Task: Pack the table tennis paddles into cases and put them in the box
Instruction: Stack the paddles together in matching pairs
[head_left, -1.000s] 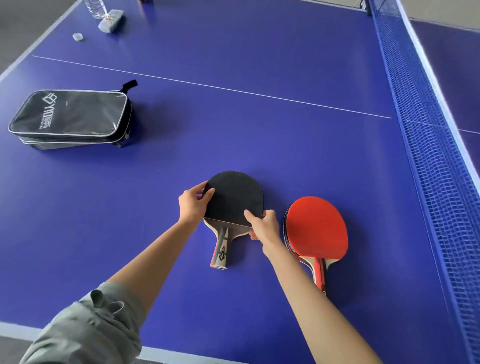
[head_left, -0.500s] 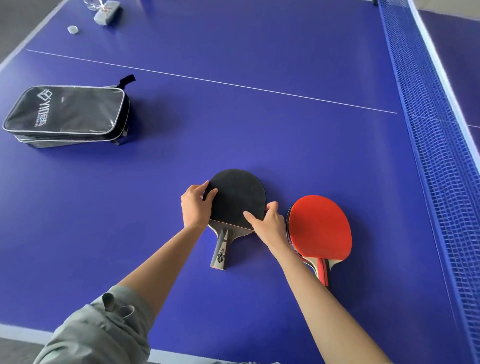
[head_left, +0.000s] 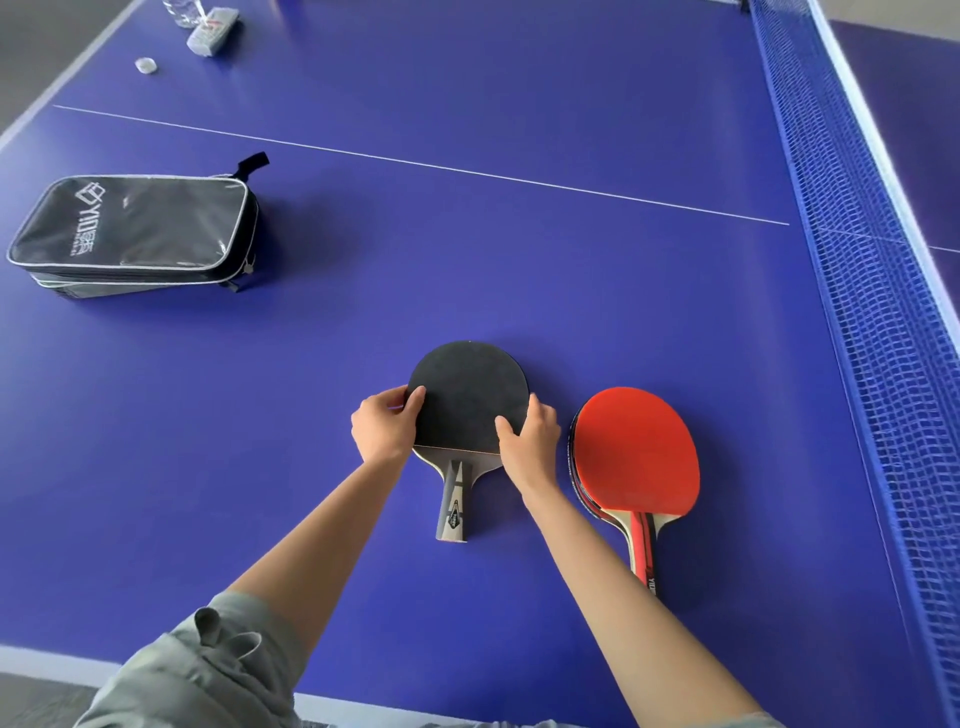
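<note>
Black paddle (head_left: 467, 395) lies flat on the blue worktop (head_left: 519, 270), rubber face up, handle pointing toward the person. Left hand (head_left: 382, 428) grips the paddle's left edge, thumb on top of the black rubber, fingers curled at the rim. Right hand (head_left: 530, 441) grips the paddle's right edge the same way, thumb on the rubber near the base of the blade, fingers wrapped round the rim. Both hands partly closed on the black paddle; cannot tell if it is lifted off the surface or pressed down.

Red paddle (head_left: 636, 452) sits just right of the black paddle, flat, red face up, handle toward the person; another dark edge shows under its left rim, so it may be stacked on something, cannot tell what. Right hand is close beside it, not touching.

Black case (head_left: 130, 226) with white lettering lies well to the far left of the black paddle, zipped closed as far as visible, strap loop at its far right corner. Net (head_left: 862, 260) runs along the right of the red paddle. Far beyond the case, near the worktop's edge: a small white cap (head_left: 146, 65) and a grey block (head_left: 210, 32) beside a clear bottle base (head_left: 182, 11). Grey-green sleeve (head_left: 208, 670) at the lower left.
</note>
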